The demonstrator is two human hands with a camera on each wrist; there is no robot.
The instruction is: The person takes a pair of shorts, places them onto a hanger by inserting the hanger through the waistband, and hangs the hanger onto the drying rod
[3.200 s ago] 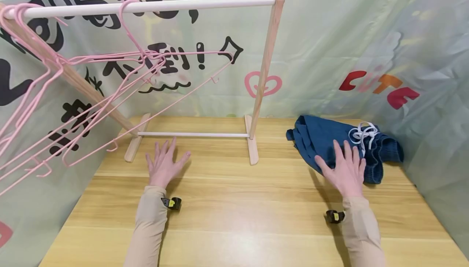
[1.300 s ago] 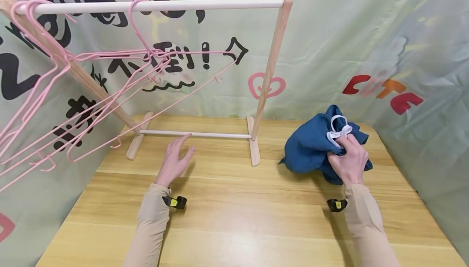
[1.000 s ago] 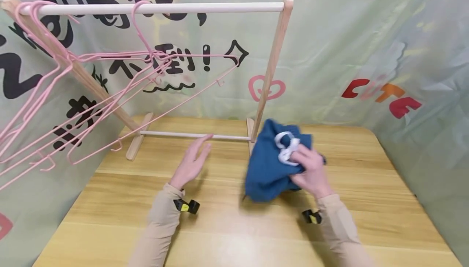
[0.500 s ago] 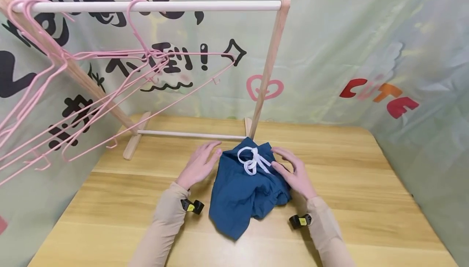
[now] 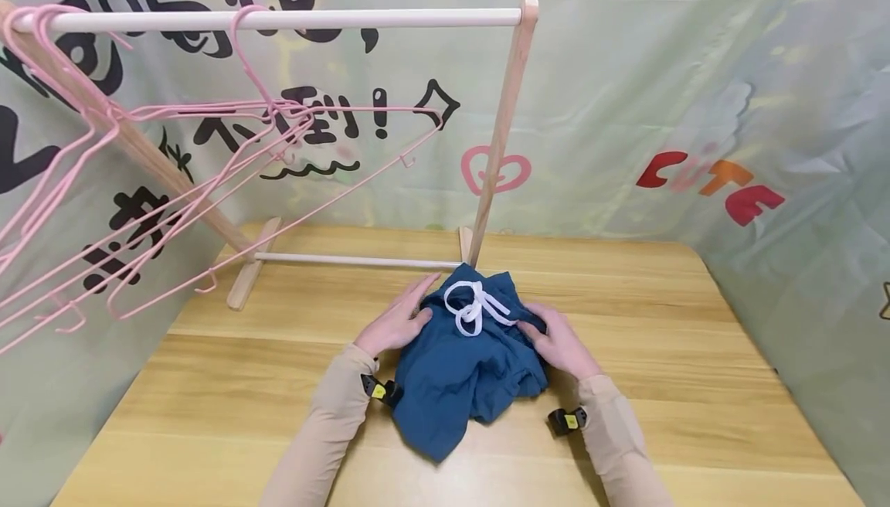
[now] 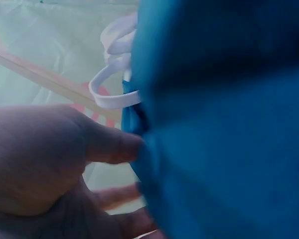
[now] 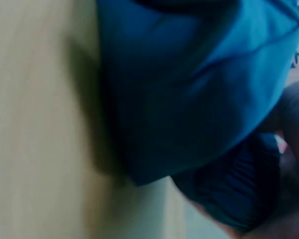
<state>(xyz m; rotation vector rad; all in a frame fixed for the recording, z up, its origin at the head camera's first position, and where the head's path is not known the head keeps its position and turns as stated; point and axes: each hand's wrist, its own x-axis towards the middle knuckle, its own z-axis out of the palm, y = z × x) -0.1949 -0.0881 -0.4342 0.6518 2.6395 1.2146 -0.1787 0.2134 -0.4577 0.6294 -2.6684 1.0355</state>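
Observation:
Dark blue drawstring pants [image 5: 459, 368] lie bunched on the wooden table, their white bow [image 5: 473, 307] toward the back. My left hand [image 5: 396, 323] is at their left edge, fingers extended and thumb on the cloth. The left wrist view shows that thumb and fingertips right at the edge of the pants [image 6: 214, 144]. At the right of the waist, my right hand [image 5: 562, 343] pinches the gathered waistband, thumb in front and fingers partly hidden behind. In the right wrist view, the gathered band [image 7: 239, 184] lies inside the hand, below a smooth blue fold [image 7: 189, 99].
A rack with a white top rail [image 5: 382, 18] and wooden posts stands behind and left; its right foot is partly hidden by the pants. Several pink hangers [image 5: 267, 105] hang from it, reaching out over the left side. Printed fabric walls [image 5: 612, 90] enclose the table [image 5: 695, 414].
The right hand lifted the pants from the right side, carried them to the middle and let them down. Since then both hands have moved in against the waist, the right taking hold.

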